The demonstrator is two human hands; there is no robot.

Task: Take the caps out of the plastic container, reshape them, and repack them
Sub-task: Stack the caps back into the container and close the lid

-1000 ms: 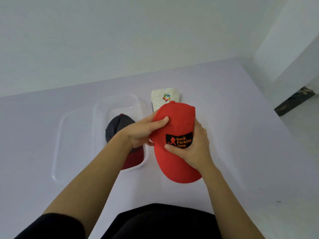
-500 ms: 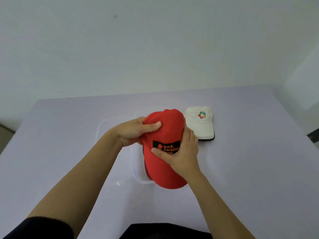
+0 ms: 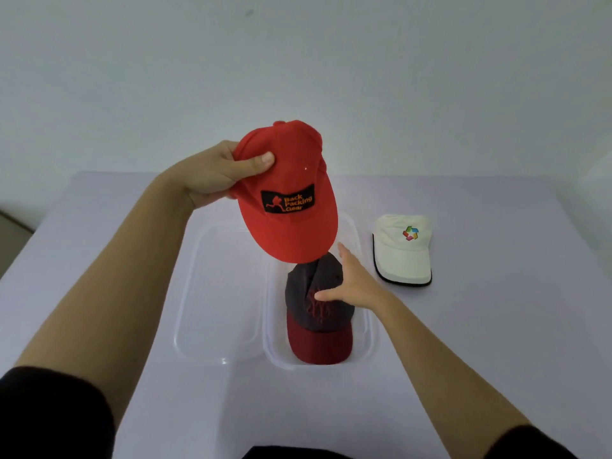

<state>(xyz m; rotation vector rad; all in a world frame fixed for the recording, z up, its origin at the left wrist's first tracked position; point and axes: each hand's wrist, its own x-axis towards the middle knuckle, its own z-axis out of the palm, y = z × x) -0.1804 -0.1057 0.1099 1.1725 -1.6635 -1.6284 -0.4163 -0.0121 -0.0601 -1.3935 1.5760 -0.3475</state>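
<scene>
My left hand (image 3: 217, 175) grips a red cap (image 3: 291, 197) with a black "Back Packing Gear" patch by its crown and holds it up in the air above the clear plastic container (image 3: 364, 329). Inside that container lies a dark grey cap with a dark red brim (image 3: 319, 321). My right hand (image 3: 352, 281) rests on the grey cap's crown with fingers spread, thumb on the embroidered front. A white cap with a coloured logo (image 3: 402, 250) lies flat on the table to the right of the container.
The container's clear lid (image 3: 215, 293) lies on the table directly left of the container. The pale lilac table (image 3: 496, 326) ends at a plain wall behind and drops off at its left edge. My dark sleeves show at the bottom corners.
My right hand let go of the red cap and dropped onto the grey cap in the container. My left hand lifted the red cap higher on its own.
</scene>
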